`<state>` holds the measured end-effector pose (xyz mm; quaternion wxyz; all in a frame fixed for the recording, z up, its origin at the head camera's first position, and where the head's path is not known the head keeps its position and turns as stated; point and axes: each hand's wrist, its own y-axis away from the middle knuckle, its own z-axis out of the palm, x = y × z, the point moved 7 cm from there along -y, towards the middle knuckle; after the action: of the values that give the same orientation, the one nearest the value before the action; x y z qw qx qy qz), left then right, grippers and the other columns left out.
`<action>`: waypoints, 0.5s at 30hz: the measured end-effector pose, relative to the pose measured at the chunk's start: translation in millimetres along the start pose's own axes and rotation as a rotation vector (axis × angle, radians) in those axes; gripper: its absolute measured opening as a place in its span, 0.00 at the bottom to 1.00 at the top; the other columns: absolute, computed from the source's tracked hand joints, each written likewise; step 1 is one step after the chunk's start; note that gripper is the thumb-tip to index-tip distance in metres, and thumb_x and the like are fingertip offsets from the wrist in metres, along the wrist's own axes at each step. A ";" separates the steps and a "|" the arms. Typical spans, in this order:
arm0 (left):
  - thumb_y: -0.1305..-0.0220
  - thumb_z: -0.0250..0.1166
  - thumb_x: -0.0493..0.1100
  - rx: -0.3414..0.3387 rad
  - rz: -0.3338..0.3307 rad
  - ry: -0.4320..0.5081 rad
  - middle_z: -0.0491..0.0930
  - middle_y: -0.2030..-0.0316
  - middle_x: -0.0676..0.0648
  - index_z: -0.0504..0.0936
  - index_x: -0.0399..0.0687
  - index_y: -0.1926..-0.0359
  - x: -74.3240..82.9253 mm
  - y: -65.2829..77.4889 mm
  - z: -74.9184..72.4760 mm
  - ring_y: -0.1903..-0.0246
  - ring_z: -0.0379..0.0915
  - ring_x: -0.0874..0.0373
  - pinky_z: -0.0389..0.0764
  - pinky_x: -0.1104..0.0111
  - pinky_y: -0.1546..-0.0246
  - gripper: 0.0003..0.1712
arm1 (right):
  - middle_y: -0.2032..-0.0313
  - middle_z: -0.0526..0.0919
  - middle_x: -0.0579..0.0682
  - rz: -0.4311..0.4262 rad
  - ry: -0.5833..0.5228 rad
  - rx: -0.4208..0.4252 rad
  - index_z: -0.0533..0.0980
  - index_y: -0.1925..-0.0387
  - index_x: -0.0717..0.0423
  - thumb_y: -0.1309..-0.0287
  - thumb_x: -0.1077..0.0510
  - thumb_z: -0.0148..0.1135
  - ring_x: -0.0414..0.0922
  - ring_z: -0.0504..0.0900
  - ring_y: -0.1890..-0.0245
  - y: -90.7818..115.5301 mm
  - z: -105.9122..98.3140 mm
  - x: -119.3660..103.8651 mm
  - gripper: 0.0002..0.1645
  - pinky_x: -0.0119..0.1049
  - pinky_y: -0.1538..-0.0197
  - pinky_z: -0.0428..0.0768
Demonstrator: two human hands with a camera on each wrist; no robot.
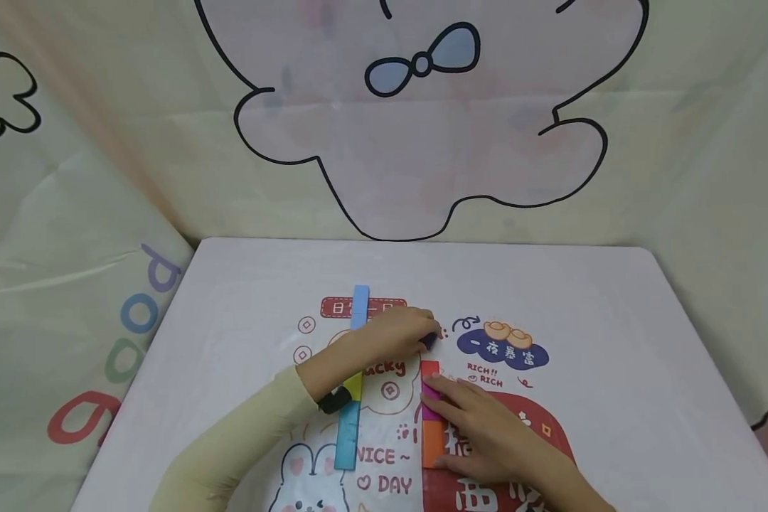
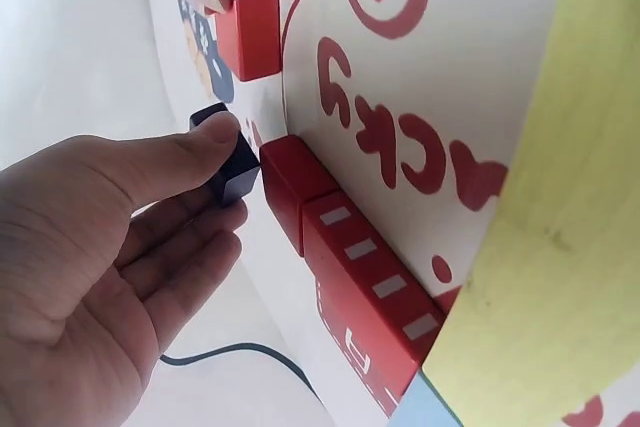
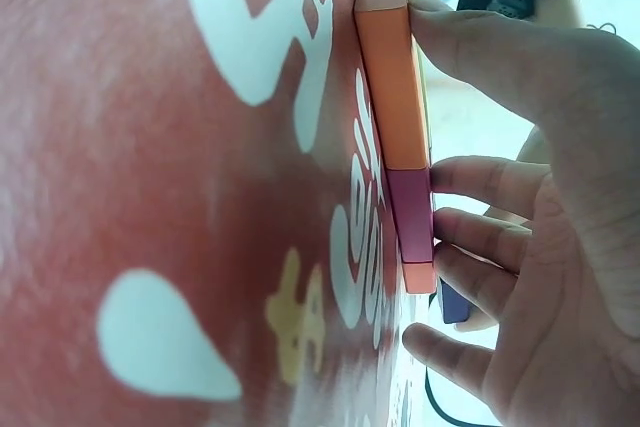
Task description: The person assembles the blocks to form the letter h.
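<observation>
My left hand pinches a small dark navy block between thumb and fingers, just beyond the far end of the right-hand column. That column is a red block, a magenta block and an orange block, laid end to end. My right hand rests along it, fingertips on the magenta and red blocks, thumb at the orange block's near end. In the left wrist view, a plain red block and a red block with white marks lie beside the navy one; the left hand hides them from the head view.
To the left runs another column: a light blue block, a yellow block and a teal block, partly under the left forearm. A dark band circles the left wrist. The white table carries printed drawings and lettering.
</observation>
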<state>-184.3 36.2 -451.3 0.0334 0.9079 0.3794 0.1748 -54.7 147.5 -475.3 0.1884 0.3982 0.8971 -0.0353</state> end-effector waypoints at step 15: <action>0.30 0.72 0.44 0.001 0.097 -0.139 0.89 0.50 0.56 0.89 0.59 0.42 8.5 -0.1 12.9 0.57 0.82 0.64 0.85 0.74 0.48 0.17 | 0.20 0.65 0.43 0.009 -0.013 -0.009 0.68 0.21 0.40 0.45 0.21 0.68 0.50 0.70 0.23 0.5 1.7 1.0 0.56 0.56 0.25 0.75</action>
<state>-174.5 43.1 -460.9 0.0505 0.9351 0.3321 0.1127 -54.5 148.2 -477.2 0.1963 0.4013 0.8941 -0.0331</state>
